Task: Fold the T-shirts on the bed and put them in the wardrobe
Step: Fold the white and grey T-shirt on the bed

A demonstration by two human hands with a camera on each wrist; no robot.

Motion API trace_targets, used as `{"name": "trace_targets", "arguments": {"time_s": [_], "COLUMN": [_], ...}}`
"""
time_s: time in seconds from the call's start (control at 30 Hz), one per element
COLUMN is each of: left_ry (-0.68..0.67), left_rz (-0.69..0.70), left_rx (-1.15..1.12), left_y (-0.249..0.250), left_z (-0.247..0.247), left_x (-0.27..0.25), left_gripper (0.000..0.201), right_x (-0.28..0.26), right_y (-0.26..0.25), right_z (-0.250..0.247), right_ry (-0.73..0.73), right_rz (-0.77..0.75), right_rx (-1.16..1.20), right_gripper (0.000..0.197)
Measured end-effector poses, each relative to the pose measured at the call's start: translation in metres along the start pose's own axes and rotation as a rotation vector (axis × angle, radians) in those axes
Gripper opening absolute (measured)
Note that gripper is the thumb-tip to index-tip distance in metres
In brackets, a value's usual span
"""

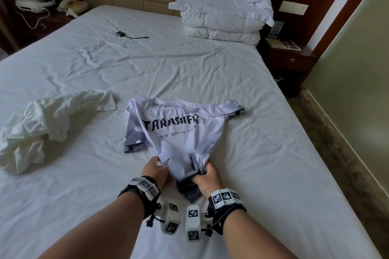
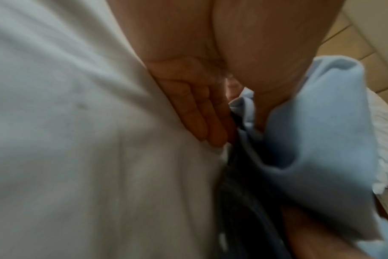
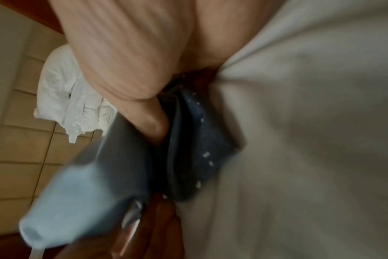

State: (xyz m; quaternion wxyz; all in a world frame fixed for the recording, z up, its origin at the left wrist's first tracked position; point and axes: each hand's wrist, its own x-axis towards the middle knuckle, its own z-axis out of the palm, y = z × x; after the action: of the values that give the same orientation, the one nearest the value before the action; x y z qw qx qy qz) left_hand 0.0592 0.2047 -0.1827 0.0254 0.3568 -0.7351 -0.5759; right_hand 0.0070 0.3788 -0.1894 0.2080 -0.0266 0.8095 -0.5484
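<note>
Two T-shirts lie on the bed (image 1: pixel 210 69): a crumpled white T-shirt (image 1: pixel 42 124), and a printed T-shirt (image 1: pixel 179 132) whose bunched hem the left hand (image 1: pixel 154 169) and right hand (image 1: pixel 208 178) clutch; wrist views are blurred.

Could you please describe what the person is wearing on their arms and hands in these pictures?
Both forearms are bare, with no sleeves in view. The left hand and right hand are bare too. Each wrist carries a black strap ringed with white blocks printed with black-and-white square markers. A white marker-covered camera unit hangs under each wrist, joined to the strap by thin black cables.
</note>
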Motion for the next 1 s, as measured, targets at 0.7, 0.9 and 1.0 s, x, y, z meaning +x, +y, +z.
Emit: {"name": "trace_targets", "arguments": {"time_s": [0.7,0.9,1.0], "left_ry": [0.152,0.052,0.003], "left_rz": [-0.119,-0.123,-0.148], "left_rx": [-0.602,-0.507,-0.271], "left_y": [-0.003,0.000,-0.012], "left_z": [-0.060,-0.059,-0.042], "left_x": [-0.048,-0.072,-0.088], "left_gripper": [0.021,0.045,0.027], "right_x": [-0.055,-0.102,-0.116], "right_y": [0.006,0.009,0.010], "right_z": [-0.048,-0.051,-0.048], "right_ry": [0.213,-0.068,-0.059], "right_rz": [0.326,0.389,0.423], "right_rx": [0.585,0.915,0.861], "right_gripper": [0.039,0.041,0.054]}}
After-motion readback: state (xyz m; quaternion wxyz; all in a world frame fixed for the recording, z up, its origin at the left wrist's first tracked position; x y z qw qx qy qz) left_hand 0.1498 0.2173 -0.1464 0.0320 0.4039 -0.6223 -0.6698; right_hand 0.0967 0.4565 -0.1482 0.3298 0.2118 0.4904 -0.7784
